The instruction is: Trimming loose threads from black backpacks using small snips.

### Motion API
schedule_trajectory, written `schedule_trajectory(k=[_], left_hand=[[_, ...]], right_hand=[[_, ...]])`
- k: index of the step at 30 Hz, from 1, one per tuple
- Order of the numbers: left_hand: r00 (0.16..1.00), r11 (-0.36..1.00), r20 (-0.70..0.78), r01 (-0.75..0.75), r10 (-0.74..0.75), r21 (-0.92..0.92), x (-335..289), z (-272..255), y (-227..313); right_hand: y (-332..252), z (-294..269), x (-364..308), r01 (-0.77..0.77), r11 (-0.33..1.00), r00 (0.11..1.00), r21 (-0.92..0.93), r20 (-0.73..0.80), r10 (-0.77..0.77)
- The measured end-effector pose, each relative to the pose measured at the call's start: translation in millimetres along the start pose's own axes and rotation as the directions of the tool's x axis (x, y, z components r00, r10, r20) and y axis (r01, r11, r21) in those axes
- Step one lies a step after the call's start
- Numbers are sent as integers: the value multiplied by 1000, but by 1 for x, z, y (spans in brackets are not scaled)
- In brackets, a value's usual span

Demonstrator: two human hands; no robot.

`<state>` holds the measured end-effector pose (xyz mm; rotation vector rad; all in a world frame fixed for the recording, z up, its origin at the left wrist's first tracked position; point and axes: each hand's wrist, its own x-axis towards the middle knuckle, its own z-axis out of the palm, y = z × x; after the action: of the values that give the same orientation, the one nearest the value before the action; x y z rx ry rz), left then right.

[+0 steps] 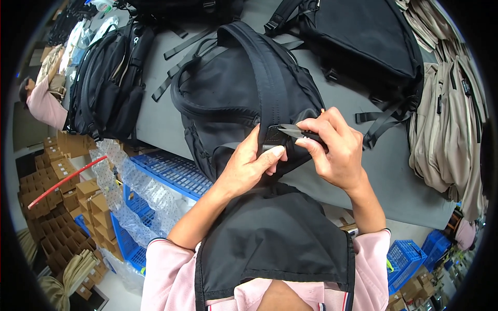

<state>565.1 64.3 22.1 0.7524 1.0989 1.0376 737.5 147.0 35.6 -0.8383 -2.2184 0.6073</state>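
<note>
With the left hand (250, 165) pinching the strap (272, 98) of the backpack (223, 78) on the table (161, 124) and the right hand (336, 147) closed around the snips (290, 131), angle them shallowly to spare the fabric.

Left grip (247, 165) pinches lower end of strap (270, 83) on black backpack (223, 85), near front edge of tabletop (399, 176). Right grip (337, 147) holds snips (293, 132), blades at strap. Black bag (106, 78) by left edge; another black pack (363, 46) toward far right corner. Beige bags (448, 114) along right edge. Below front edge, left: blue crate (166, 168), clear plastic (142, 192), cartons (96, 202).
</note>
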Motion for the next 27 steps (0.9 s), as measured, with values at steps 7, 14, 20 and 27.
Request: schedule_trajectory(k=[7,14,20,27], left_hand=[[998,996,52,24,-19,-86,1,-3,-1],[1000,989,14,-1,3,-145,1,-7,-8],[998,994,40,-37,41,-99,1,-5,-6],[999,993,49,-1,7,-115,1,-8,-8]], right_hand=[[8,4,-4,288,925,949,-249,-53,-310],[3,2,-8,-256,809,964,530,199,174],[-3,0,-6,-45,993,997,113,-58,52],[-4,2,-3,121,993,991,-15,-54,-122]])
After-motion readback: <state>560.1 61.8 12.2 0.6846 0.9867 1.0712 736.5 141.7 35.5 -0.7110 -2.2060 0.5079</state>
